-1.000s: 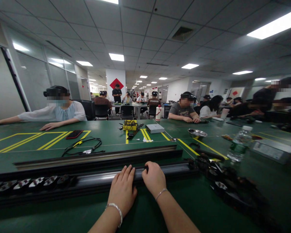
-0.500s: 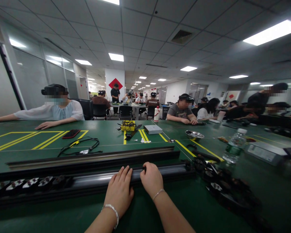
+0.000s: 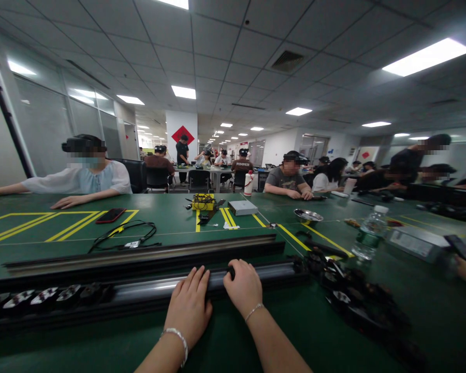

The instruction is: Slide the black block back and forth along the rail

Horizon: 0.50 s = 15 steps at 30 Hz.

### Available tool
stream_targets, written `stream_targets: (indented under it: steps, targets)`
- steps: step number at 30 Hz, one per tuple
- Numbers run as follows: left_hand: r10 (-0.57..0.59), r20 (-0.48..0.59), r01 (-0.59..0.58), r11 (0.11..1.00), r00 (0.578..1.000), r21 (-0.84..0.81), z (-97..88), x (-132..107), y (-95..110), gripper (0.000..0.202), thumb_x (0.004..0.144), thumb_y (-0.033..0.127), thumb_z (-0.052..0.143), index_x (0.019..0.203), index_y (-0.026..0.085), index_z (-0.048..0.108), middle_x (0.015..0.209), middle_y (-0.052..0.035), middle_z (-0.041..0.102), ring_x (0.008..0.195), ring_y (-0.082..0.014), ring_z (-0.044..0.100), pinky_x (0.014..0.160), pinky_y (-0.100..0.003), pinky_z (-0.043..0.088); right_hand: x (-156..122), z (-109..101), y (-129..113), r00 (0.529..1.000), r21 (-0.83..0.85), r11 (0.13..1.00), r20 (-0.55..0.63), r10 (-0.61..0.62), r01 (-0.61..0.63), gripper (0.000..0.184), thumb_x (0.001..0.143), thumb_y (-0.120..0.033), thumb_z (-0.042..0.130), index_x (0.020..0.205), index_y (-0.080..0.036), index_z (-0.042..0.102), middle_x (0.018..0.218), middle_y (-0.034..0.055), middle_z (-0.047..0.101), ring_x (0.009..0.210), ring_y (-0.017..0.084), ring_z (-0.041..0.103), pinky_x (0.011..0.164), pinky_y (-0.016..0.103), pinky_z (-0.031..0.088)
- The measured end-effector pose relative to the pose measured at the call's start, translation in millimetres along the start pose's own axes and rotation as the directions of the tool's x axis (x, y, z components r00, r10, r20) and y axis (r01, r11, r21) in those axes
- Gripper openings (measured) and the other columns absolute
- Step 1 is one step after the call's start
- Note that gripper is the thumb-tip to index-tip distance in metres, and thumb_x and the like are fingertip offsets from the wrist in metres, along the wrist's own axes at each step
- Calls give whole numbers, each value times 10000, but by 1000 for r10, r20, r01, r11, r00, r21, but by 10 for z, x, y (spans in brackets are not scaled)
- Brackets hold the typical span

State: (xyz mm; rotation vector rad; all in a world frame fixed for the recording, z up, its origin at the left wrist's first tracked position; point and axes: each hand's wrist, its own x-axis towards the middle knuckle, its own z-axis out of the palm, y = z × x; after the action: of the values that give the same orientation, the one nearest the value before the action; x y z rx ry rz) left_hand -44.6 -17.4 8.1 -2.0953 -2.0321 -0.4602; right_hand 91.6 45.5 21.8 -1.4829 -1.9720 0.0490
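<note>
Black and silvery, a long rail (image 3: 147, 290) runs from nine o'clock to three across the green worktop (image 3: 101, 347), under both hands. The left hand (image 3: 189, 305) rests on it palm down, fingers stretched out and the thumb apart from them. Just beside it, towards three o'clock, the right hand (image 3: 244, 288) has its fingers curled in, clamped on a small dark piece (image 3: 231, 271) at the rail; much of that piece is hidden.

Reckoned from the hands, a row of black modules (image 3: 44, 296) with silvery faces sits along the rail at nine o'clock. Beyond, a second rail (image 3: 140, 255) lies nearly parallel. At ten o'clock are a black cable (image 3: 132, 244) with a white tag and, farther off, a phone (image 3: 111, 215). Near twelve stands a yellow item (image 3: 203, 202) topped with wires. A metal bowl (image 3: 308, 215) sits between one and two, a clear bottle (image 3: 368, 234) stands between two and three, and dark parts (image 3: 357, 295) lie heaped at three.
</note>
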Motion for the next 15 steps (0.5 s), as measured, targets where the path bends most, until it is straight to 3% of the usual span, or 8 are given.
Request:
stream_targets:
  steps: [15]
  targets:
    - [-1,11,1,1000,1000,-6,-10,9,3,574,717,196,386,1290,225,361,1391,-9,354,1288,-189,271,1033,-391,246,14,-67,-26,999,-16,999,27,34,-34,158,706,-165,441,786,-219,566,810,20,603,844,159,526,785,247,335]
